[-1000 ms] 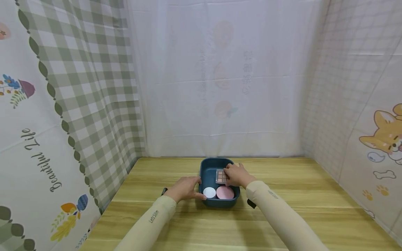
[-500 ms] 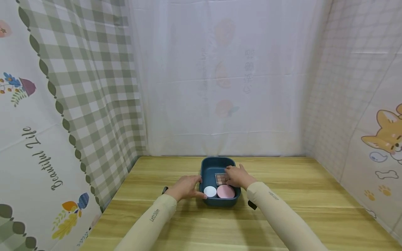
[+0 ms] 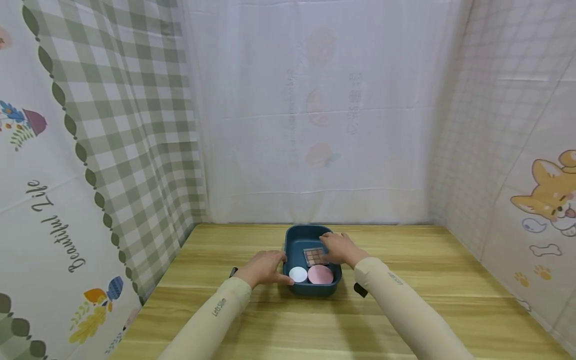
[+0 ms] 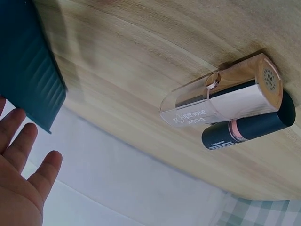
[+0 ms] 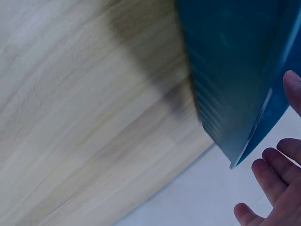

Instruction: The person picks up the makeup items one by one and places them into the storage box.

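A dark blue bin (image 3: 292, 240) stands on the table. In its front part sit a white round container (image 3: 298, 274) and a larger pink round one (image 3: 321, 274). Behind them lies an eyeshadow palette (image 3: 314, 256) with several brownish pans, slightly turned. My right hand (image 3: 340, 248) reaches over the right rim, its fingertips overlapping the palette's right end; the right wrist view shows its fingers spread apart. At the left rim rests my left hand (image 3: 264, 268), thumb toward the front corner. Its fingers (image 4: 47, 168) spread loosely beside the bin's wall in the left wrist view.
In the left wrist view a clear-fronted box (image 4: 225, 96) with a wood-brown end and a dark tube (image 4: 251, 127) with a pink band lie on the table. Printed curtains (image 3: 324, 125) enclose the wooden table (image 3: 387, 320) at the back and both sides.
The palette has settled lower in the bin and turned a little, with more of it showing from under my right hand. My left hand has stayed at the left rim.
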Motion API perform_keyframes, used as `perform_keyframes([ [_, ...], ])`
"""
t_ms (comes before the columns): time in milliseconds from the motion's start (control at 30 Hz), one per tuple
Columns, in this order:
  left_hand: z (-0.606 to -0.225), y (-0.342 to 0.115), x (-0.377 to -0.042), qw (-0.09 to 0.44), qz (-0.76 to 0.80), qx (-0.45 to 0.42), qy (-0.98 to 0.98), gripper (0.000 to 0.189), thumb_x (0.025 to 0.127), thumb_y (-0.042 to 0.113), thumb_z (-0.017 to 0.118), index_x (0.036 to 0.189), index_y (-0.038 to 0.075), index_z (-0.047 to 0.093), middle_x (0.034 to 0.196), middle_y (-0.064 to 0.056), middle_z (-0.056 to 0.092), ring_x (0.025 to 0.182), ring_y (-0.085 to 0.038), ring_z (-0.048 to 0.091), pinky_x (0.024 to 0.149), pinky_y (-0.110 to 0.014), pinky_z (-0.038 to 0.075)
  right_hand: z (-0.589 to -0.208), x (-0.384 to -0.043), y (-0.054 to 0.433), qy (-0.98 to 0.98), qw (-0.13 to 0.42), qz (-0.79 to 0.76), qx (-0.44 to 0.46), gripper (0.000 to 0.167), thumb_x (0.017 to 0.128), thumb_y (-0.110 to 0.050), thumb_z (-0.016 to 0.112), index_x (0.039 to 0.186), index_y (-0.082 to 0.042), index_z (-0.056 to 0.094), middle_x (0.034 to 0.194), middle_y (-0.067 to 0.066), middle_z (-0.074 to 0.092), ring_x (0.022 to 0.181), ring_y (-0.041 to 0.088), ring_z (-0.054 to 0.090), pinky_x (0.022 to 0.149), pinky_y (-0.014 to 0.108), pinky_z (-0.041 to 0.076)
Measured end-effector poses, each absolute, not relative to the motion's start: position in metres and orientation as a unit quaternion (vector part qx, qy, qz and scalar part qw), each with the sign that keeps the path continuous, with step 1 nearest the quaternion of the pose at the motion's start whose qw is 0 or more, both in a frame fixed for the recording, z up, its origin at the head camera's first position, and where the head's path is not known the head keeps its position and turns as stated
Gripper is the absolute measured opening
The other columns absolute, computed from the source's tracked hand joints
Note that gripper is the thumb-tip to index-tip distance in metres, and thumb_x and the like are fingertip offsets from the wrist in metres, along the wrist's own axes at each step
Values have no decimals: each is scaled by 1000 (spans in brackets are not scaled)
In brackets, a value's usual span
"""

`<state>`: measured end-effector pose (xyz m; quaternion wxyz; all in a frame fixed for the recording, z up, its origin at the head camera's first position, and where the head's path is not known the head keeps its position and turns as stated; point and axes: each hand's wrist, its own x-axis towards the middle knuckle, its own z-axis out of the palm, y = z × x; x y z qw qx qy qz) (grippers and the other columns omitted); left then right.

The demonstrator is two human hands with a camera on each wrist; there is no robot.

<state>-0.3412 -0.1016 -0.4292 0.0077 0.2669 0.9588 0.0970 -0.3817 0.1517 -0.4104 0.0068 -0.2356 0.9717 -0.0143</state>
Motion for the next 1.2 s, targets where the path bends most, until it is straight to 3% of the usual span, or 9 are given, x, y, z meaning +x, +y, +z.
perform_keyframes([
  [333,-428,-102,-341,16,92,255,963,66,74,61,79,116,12,65,112,-1,66,103,-19,61,94,-38,50,-405,-380,166,977,33,-65,-199,82,84,-46,77,141,6,49,144,27,46,130,43,46,106,59,35],
  [667,-428,-110,-344,20,107,259,960,70,75,64,77,120,11,65,118,-3,66,110,-21,61,97,-41,48,-404,-366,178,976,58,-79,-195,101,72,-59,81,144,4,46,140,25,47,128,41,47,103,65,34],
  [900,-427,-122,-346,18,134,253,958,72,83,53,75,133,5,58,132,-11,61,125,-29,55,104,-46,43,-405,-358,182,974,86,-105,-181,106,69,-53,87,147,3,42,142,25,44,129,40,46,104,66,30],
  [1200,-427,-141,-344,-3,143,255,956,54,91,33,74,131,1,58,131,-16,60,124,-34,54,104,-47,42,-406,-347,184,969,101,-141,-175,109,64,-46,92,145,5,42,143,24,42,126,41,48,103,62,36],
])
